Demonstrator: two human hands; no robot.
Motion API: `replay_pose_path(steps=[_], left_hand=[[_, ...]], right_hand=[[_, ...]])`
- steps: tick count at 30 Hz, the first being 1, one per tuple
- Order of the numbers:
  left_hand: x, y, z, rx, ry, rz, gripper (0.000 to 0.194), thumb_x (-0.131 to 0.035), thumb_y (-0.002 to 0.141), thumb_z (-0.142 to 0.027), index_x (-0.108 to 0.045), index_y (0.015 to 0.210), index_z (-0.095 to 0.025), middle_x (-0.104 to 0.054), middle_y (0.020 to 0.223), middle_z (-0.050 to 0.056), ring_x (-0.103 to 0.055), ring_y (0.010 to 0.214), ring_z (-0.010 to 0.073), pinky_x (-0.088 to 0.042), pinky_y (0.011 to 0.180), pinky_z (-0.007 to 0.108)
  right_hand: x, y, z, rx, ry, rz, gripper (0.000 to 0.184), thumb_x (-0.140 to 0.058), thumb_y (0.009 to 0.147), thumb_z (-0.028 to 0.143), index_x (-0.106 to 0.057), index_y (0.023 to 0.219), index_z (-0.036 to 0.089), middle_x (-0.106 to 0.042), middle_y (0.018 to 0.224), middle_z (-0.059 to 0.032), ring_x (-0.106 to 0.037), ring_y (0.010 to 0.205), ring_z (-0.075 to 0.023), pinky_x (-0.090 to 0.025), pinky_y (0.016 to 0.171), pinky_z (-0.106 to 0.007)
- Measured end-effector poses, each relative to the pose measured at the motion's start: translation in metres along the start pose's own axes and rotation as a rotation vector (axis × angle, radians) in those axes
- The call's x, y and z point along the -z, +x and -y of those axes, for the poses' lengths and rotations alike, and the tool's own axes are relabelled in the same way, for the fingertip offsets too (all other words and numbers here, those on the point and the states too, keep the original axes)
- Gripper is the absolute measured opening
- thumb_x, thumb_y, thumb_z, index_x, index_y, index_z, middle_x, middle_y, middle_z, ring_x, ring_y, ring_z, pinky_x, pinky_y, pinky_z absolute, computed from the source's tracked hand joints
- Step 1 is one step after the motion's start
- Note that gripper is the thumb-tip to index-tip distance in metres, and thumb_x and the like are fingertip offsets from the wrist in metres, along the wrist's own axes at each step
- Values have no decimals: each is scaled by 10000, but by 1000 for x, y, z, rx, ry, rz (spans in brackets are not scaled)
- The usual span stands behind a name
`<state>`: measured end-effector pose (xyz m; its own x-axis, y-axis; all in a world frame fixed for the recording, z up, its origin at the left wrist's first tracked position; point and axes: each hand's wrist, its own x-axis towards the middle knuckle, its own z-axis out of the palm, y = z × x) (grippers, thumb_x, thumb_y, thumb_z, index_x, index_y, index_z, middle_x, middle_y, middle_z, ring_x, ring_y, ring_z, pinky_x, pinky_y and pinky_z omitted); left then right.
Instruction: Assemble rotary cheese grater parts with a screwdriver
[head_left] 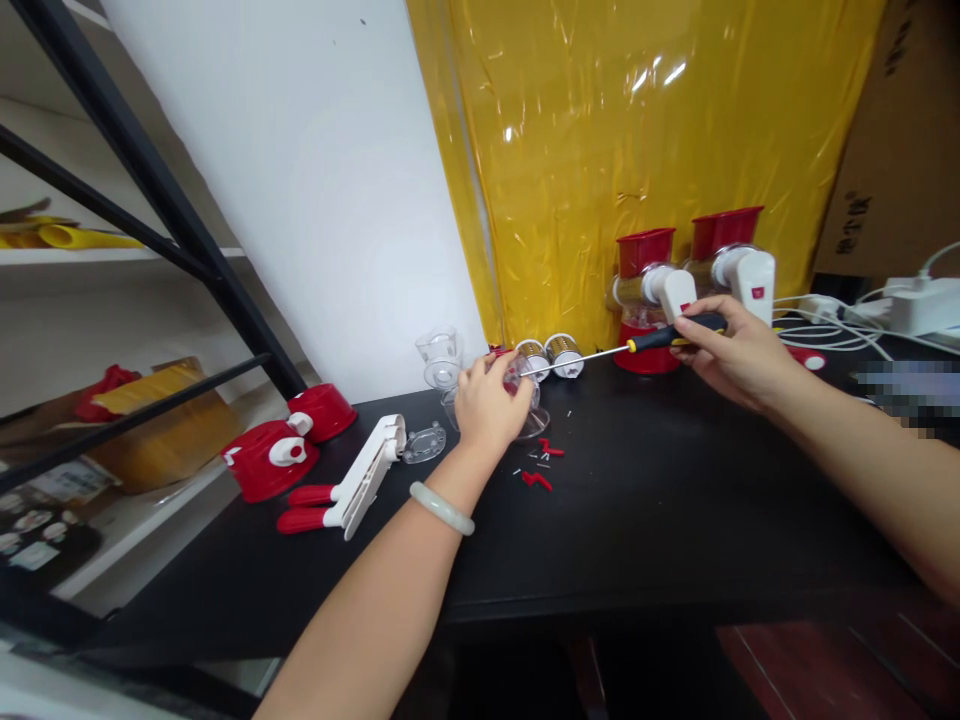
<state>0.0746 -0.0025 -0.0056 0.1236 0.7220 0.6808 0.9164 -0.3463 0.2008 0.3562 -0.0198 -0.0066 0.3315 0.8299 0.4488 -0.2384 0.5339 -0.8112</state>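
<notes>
"Where's your left hand?"

"Fingers curled round the clear plastic part on the black table."

"Your right?"

"Gripping the screwdriver, its tip apparently at that part."

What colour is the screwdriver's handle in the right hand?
The screwdriver's handle is black with yellow, seen in the head view.

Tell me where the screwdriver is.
In the head view, right of centre: the screwdriver is in the right hand, its shaft reaching left to the clear plastic part at the left hand.
</notes>
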Motion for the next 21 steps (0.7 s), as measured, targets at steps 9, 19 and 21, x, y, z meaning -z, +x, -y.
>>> replay_pose_path(steps=[9, 19, 21], left_hand=[[12, 2, 1, -45, -2, 110, 672, -587, 762, -672, -551, 1324, -306, -550, 1320, 78, -489, 1194, 322, -425, 974, 441], [42, 38, 44, -138, 46, 584, 1052, -798, 534, -610, -411, 1408, -170, -614, 1267, 173, -574, 1153, 367, -456, 903, 423], [56, 51, 44, -189, 34, 597, 993, -802, 514, -613, -478, 1340, -168, -653, 1188, 154, -619, 1069, 339, -472, 853, 384]], right_hand=[[14, 14, -7, 213, -280, -279, 306, -772, 640, 359, -571, 812, 206, -534, 658, 41, -523, 489, -92, -432, 412, -206], [14, 7, 2, 293, -594, -290, 205, -689, 716, 362, -565, 801, 223, -527, 655, 33, -485, 511, -119, -416, 454, -248], [14, 6, 5, 294, -630, -292, 183, -685, 710, 336, -562, 790, 228, -533, 657, 30, -492, 524, -128, -419, 469, -257]])
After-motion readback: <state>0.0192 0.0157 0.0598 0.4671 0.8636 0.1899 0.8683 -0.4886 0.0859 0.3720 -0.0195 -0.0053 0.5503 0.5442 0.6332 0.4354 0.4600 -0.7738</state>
